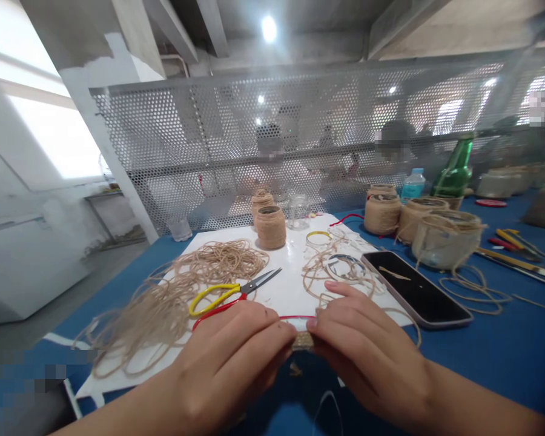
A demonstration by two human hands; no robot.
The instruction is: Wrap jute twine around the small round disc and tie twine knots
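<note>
Between my two hands, at the table's near edge, is a ring with a thin red rim (297,317) and a stretch of jute twine wrapping (303,342) on its near side. My left hand (236,351) grips its left end, fingers curled and thumb hidden. On the other end, my right hand (363,345) pinches close to the wrapping, with one finger raised. The hands cover most of the ring. Beyond my left hand lie scissors (243,292) with yellow and red handles, blades spread. A loose heap of jute twine (209,266) spreads to the left on white paper (290,266).
Twine-wrapped jars (271,229) stand at the back, beside a clear glass jar (298,213). A phone (415,290) lies right of my right hand. More jars (381,213), a green bottle (456,166) and pliers (520,242) occupy the right. A perforated metal screen (227,133) closes off the back.
</note>
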